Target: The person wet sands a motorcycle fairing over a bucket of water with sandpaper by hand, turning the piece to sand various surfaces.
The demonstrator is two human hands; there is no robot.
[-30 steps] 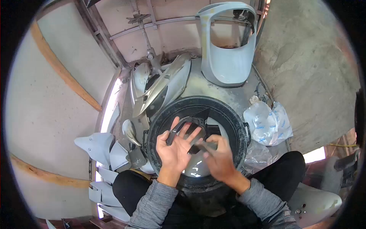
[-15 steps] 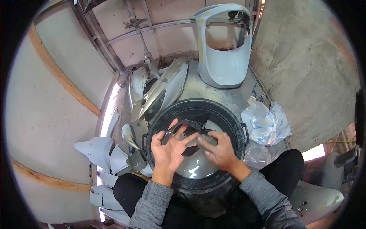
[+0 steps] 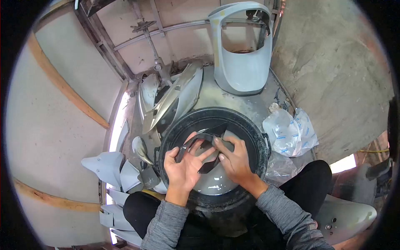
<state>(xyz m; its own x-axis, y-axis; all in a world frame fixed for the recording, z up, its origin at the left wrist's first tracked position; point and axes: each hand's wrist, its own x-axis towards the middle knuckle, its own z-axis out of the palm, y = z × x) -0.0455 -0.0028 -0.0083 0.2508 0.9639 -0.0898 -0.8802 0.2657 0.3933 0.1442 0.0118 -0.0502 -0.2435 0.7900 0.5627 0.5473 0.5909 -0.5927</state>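
Note:
A glossy black curved part (image 3: 208, 166) rests across my left hand (image 3: 183, 168), its palm up and its thumb against the part's left end. My right hand (image 3: 236, 160) pinches a small dark grey piece (image 3: 227, 145), which it holds to the upper right of the black part. Both hands are over a big black tub (image 3: 175, 124). Greyish liquid with bright reflections (image 3: 214, 183) shows in the tub below them. Another dark pointed piece lies behind the hands, inside the tub.
Behind the tub stands a light blue-grey shell (image 3: 246, 71). Silvery curved panels (image 3: 166, 104) lean at the back left. Clear plastic bags (image 3: 287, 133) lie to the right. More grey parts (image 3: 106, 166) are at the left, and a pale panel (image 3: 348, 216) is at the lower right.
My right hand has moved up against the right side of the black part with the grey piece. My left hand has shifted slightly left since the first frame.

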